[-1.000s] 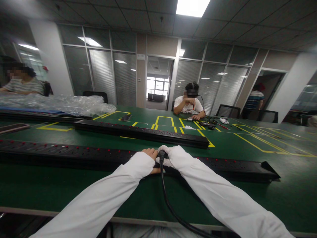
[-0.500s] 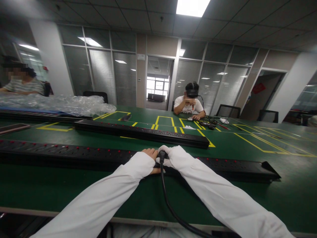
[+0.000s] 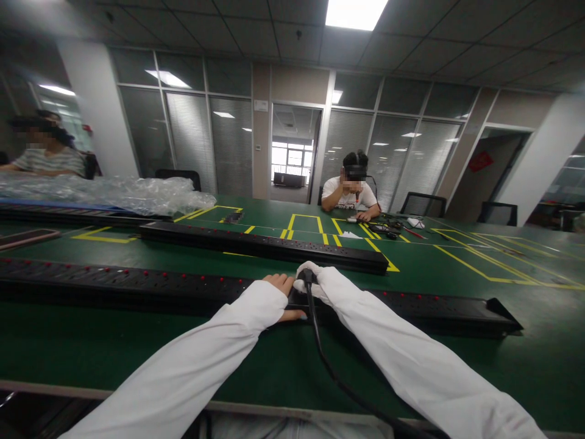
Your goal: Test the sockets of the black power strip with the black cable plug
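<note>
A long black power strip [image 3: 439, 314] with a row of red dots lies across the green table in front of me. Bare-skinned, my left hand [image 3: 286, 292] grips this strip near its middle, fingers over the far side and thumb along the near side. Just to the right, my right hand [image 3: 314, 281], in a white glove, is closed round a black plug [image 3: 309, 278] over the strip. From the plug a thick black cable [image 3: 320, 350] runs down towards the table's near edge. Whether the plug touches the strip's sockets is hidden by the fingers.
A second black strip [image 3: 274, 245] lies behind the first. Clear plastic wrap [image 3: 105, 192] and a phone [image 3: 30, 239] are at the left. Across the green table [image 3: 457, 378] sits a person [image 3: 350, 189] near cables; another person [image 3: 50, 152] is at far left.
My right hand has shifted slightly right and up along the strip with the plug and cable. My left hand has stayed on the strip.
</note>
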`<state>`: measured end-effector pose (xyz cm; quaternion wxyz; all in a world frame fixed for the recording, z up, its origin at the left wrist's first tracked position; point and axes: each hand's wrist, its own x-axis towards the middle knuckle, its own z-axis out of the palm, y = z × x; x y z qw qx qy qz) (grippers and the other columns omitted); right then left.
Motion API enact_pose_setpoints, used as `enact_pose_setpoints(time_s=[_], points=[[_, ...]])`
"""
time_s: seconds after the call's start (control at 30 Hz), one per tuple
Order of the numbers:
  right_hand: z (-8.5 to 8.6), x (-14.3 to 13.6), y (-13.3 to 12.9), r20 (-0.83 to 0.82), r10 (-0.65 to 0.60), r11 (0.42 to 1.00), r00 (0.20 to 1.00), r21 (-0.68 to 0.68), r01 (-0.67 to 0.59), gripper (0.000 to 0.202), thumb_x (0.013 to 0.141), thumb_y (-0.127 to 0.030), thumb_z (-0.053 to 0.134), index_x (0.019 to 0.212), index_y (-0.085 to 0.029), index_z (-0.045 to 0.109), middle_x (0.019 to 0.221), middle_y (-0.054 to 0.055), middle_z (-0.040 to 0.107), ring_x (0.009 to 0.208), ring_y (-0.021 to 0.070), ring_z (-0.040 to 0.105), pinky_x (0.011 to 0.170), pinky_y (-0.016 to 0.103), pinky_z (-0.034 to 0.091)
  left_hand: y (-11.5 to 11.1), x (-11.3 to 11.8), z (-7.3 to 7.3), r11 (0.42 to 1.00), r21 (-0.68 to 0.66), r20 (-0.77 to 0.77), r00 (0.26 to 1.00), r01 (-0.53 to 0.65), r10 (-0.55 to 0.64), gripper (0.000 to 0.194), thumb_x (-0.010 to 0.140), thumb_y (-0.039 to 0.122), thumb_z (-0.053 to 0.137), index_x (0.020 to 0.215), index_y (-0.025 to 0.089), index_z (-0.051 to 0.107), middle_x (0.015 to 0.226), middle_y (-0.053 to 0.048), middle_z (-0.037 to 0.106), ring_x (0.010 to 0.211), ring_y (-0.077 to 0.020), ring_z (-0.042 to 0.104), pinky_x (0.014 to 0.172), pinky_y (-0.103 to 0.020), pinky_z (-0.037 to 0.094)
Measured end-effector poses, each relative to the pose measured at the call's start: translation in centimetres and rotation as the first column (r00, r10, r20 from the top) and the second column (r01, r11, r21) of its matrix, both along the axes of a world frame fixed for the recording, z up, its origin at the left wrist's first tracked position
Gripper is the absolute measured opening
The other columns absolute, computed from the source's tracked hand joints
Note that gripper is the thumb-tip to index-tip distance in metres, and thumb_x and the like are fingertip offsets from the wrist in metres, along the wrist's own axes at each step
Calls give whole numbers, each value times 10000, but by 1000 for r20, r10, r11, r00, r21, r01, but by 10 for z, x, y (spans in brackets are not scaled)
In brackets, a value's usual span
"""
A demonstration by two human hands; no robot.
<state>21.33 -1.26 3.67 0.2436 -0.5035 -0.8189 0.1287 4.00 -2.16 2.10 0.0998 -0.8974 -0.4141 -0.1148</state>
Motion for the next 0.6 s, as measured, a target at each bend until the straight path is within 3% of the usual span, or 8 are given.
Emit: enact_pose_setpoints(time_s=[0.1, 0.2, 0.4, 0.47, 0.6], points=[[-8, 2, 11, -276, 20, 999, 961, -20, -27, 310, 695, -418, 481, 867, -160, 495, 684, -10, 527, 568, 50, 454, 570, 166, 373, 0, -1, -1, 1000, 14, 10, 1000, 9, -10, 655, 619, 697, 373, 990, 164, 458, 862, -86, 535, 816, -249, 506, 714, -344, 379], [-8, 6, 13, -357, -49, 998, 933, -54, 32, 288, 679, -405, 495, 802, -146, 505, 619, -7, 512, 530, 53, 447, 540, 171, 374, 0, -2, -1, 1000, 18, 20, 999, 24, -24, 665, 633, 701, 347, 1008, 161, 456, 864, -90, 535, 825, -249, 504, 718, -340, 378], [11, 20, -6, -105, -215, 976, 971, -1, 216, 312, 689, -455, 474, 720, -164, 581, 582, 17, 541, 551, 94, 477, 545, 207, 359, 1, 0, -1, 1000, 20, 14, 1000, 21, -21, 695, 623, 708, 351, 1029, 153, 450, 877, -97, 539, 837, -257, 502, 725, -346, 371], [17, 23, -13, 14, -189, 982, 982, 10, 189, 336, 711, -480, 438, 711, -192, 611, 615, 11, 567, 609, 111, 508, 591, 222, 370, 1, 0, 0, 1000, 16, 12, 1000, 21, -22, 700, 619, 710, 356, 1032, 152, 448, 882, -96, 540, 842, -256, 500, 731, -348, 367], [20, 25, -20, 31, -177, 984, 984, 39, 176, 377, 723, -527, 401, 774, -229, 625, 711, 1, 592, 666, 109, 529, 609, 211, 389, 2, 2, 0, 999, 14, 5, 1000, 30, -30, 688, 619, 705, 364, 1026, 156, 447, 895, -89, 539, 863, -250, 492, 748, -349, 354]])
